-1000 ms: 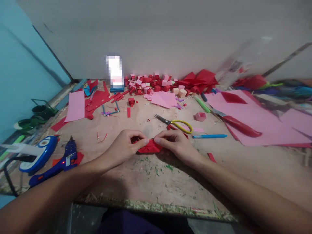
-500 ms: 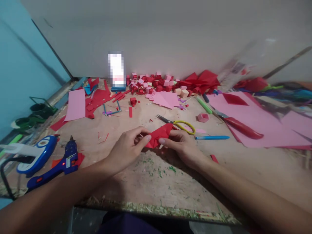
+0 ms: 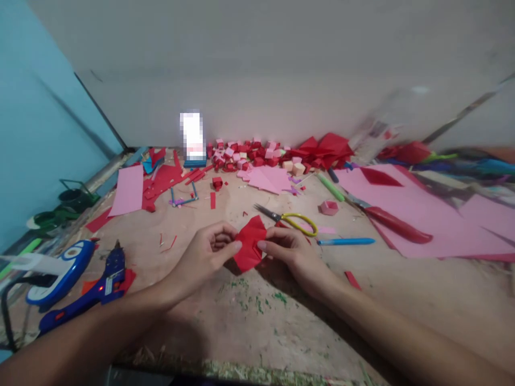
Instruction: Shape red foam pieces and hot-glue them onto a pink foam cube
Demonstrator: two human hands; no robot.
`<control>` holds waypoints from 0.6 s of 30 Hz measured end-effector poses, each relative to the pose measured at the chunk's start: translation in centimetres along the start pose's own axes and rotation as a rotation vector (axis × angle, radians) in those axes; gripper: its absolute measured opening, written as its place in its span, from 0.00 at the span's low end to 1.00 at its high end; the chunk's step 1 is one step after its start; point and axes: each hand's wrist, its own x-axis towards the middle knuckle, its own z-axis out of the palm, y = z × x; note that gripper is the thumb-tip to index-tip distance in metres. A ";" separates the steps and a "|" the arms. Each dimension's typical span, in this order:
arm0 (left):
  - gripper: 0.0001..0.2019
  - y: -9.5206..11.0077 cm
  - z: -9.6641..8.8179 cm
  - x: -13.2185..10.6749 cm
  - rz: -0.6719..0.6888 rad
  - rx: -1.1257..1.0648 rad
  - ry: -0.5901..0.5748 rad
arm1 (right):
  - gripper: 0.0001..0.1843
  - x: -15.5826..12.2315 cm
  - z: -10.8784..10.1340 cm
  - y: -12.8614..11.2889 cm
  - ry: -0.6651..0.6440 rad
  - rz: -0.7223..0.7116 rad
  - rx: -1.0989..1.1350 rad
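A creased piece of red paper (image 3: 250, 247) is held up between both hands over the middle of the wooden table. My left hand (image 3: 213, 249) pinches its left edge between thumb and fingers. On the other side, my right hand (image 3: 287, 251) grips the right edge, thumb on the near face. Just beyond the hands lie scissors with yellow handles (image 3: 300, 222), blades pointing left and away. A blue pen (image 3: 346, 242) rests right of them, and a small pink paper box (image 3: 329, 207) sits farther back.
At the left are a blue glue gun (image 3: 108, 279) with its light on and a blue-and-white stand (image 3: 60, 273). Small folded paper cubes (image 3: 249, 154) line the back beside a bright phone (image 3: 193, 134). Red-handled knife (image 3: 398, 224) lies on pink sheets (image 3: 450, 230) at right.
The red paper has turned from a slanted, flatter shape to a more upright, spread one, still in both hands. The whole view has shifted, with the scene lower in the frame.
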 end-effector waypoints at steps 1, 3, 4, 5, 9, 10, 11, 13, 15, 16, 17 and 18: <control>0.08 -0.1 0.1 0.0 -0.032 -0.028 -0.045 | 0.12 0.0 0.0 0.0 0.027 -0.030 -0.008; 0.11 -0.1 0.3 -0.1 -0.108 -0.035 -0.153 | 0.11 0.0 0.0 -0.2 0.067 -0.079 -0.043; 0.12 0.0 0.3 -0.2 -0.150 -0.020 -0.200 | 0.10 0.0 -0.1 -0.2 0.077 -0.091 -0.055; 0.14 0.1 0.3 -0.3 -0.177 0.004 -0.230 | 0.09 0.0 -0.1 -0.3 0.085 -0.098 -0.064; 0.18 1.1 -0.6 -0.7 0.005 0.109 -0.058 | 0.06 0.0 -0.2 -0.2 0.056 -0.102 -0.157; 0.17 1.3 -0.8 -0.7 0.093 0.156 0.031 | 0.06 0.0 -0.3 -0.1 0.033 -0.106 -0.200; 0.14 1.4 -1.0 -0.6 0.166 0.212 0.101 | 0.06 0.0 -0.3 -0.1 0.003 -0.112 -0.246; 0.06 1.4 -1.1 -0.5 0.218 0.315 0.124 | 0.07 -0.1 -0.4 0.0 -0.066 -0.139 -0.330; 0.07 1.2 -0.9 -0.4 0.168 0.351 0.027 | 0.09 -0.1 -0.4 -0.1 -0.135 -0.167 -0.402; 0.06 1.1 -0.7 -0.4 0.126 0.348 -0.022 | 0.10 -0.2 -0.4 -0.2 -0.161 -0.173 -0.431; 0.05 1.0 -0.5 -0.4 0.087 0.338 -0.057 | 0.10 -0.2 -0.4 -0.3 -0.177 -0.175 -0.456; 0.03 1.0 -0.3 -0.4 0.056 0.323 -0.073 | 0.11 -0.2 -0.4 -0.4 -0.181 -0.174 -0.474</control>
